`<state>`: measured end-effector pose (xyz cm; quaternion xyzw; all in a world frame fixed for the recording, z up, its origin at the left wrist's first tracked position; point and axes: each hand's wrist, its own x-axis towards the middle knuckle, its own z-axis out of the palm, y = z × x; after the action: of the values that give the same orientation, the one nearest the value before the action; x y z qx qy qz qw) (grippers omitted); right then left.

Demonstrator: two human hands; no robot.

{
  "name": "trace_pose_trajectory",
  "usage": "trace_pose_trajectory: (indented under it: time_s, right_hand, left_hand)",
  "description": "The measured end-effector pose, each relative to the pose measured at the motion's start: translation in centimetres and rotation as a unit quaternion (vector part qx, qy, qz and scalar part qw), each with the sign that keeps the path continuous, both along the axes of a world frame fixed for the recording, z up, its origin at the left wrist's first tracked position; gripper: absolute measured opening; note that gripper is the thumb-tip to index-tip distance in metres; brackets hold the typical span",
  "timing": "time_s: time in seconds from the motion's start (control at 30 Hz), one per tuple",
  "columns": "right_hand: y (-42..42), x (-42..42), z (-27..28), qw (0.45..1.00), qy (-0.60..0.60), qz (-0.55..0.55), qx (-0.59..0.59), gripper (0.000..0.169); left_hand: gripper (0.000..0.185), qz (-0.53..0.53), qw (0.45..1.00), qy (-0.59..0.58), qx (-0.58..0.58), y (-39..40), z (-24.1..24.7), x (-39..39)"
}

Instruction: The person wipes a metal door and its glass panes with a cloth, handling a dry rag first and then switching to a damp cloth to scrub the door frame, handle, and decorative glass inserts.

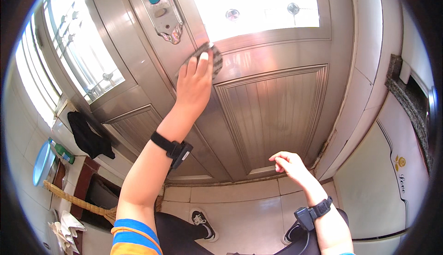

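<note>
My left hand (195, 77) presses a grey striped cloth (217, 59) flat against a brownish metal door (277, 116). The cloth lies just below the lower left corner of the door's bright glass pane (256, 2), with part of it hidden under my fingers. Above and to the left of that hand is the lock plate (161, 13), with a teal-ringed keyhole and an ornate lower end. Over the lower right of the door hangs my right hand (289, 163), its fingers loosely curled and nothing visible in them. Black straps with small devices circle both wrists.
At the left are a black cloth (88, 135), a green bottle (64, 153), a blue basin (42, 163), a straw broom (76, 199) and crumpled white cloth (67, 230). A pale cabinet (373, 179) under a dark stone counter edge (410, 103) stands right. My shoes rest on the tiled floor (242, 217).
</note>
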<state>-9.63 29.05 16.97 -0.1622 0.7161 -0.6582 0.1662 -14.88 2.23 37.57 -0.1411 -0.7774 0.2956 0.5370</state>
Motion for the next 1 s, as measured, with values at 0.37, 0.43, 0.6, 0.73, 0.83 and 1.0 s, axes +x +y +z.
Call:
trace_pose_trajectory:
  time_s: [0.37,0.43,0.6,0.73,0.83,1.0]
  right_hand:
    - [0.2,0.9,2.0,0.999,0.031,-0.006,-0.015,0.02]
    - [0.3,1.0,1.9,0.999,0.045,-0.004,0.016,0.021]
    - [0.4,1.3,2.2,0.998,0.064,-0.003,0.009,0.021]
    - [1.1,1.4,2.6,0.999,0.048,-0.019,-0.01,0.021]
    - [1.4,1.2,1.5,0.999,0.052,-0.016,-0.005,0.021]
    - [1.1,1.2,1.7,0.999,0.044,-0.013,-0.001,0.021]
  left_hand:
    - [0.055,0.032,0.997,-0.012,-0.065,-1.1,0.6,0.8]
    - [0.055,0.034,0.998,-0.009,-0.058,0.5,1.5,0.3]
    - [0.055,0.032,0.998,-0.015,-0.061,0.6,0.7,0.0]
    - [0.05,0.027,0.995,0.001,-0.101,-1.2,-0.1,1.0]
    - [0.052,0.023,0.997,0.023,-0.077,-0.8,1.0,0.4]
    - [0.052,0.068,0.995,0.071,0.009,0.6,2.6,-0.9]
